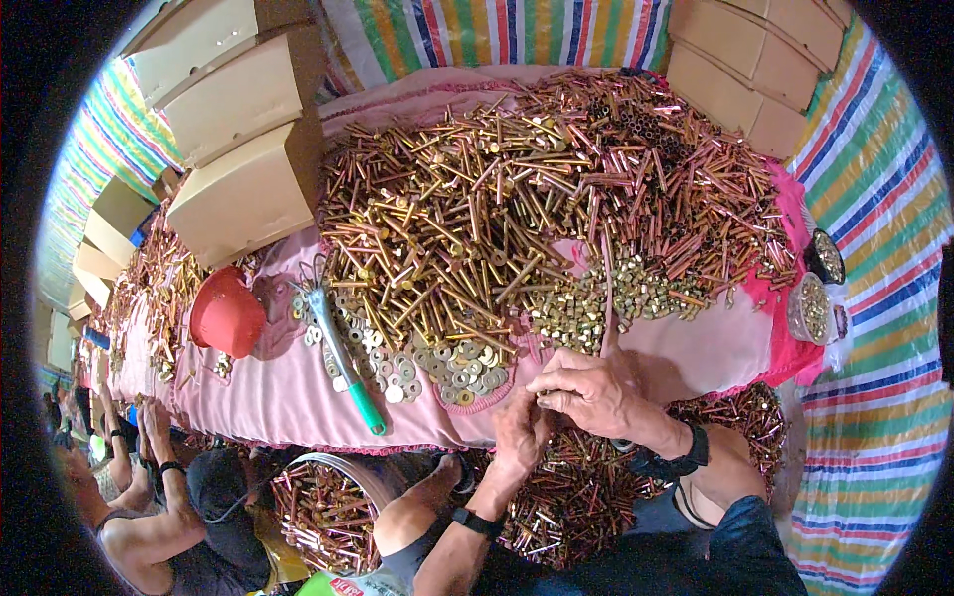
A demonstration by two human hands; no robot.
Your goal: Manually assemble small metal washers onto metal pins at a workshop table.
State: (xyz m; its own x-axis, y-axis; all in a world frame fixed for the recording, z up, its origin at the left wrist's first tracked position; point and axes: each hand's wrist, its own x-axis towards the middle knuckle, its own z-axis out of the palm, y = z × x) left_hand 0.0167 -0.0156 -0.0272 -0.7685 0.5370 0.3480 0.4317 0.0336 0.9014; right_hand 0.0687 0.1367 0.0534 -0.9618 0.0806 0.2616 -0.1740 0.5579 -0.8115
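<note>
My left hand (pixel 519 434) and my right hand (pixel 586 389) meet at the near edge of a pink cloth (pixel 288 392), fingers pinched together on a small brass part that I cannot make out clearly. Just beyond them lie flat washers (pixel 452 363) and a heap of small brass nuts (pixel 596 303). A big pile of long brass bolts (pixel 467 214) and copper-coloured sleeves (pixel 686 189) covers the cloth further back. Both wrists wear black bands.
Tan cardboard boxes (pixel 243 109) stack at the back left and back right (pixel 755 60). A red bowl (pixel 227 313) and a green-handled tool (pixel 343 358) lie left. Jars (pixel 815 308) stand right. Finished pieces (pixel 566 492) fill my lap; another person (pixel 149 497) sits left by a basin (pixel 323 512).
</note>
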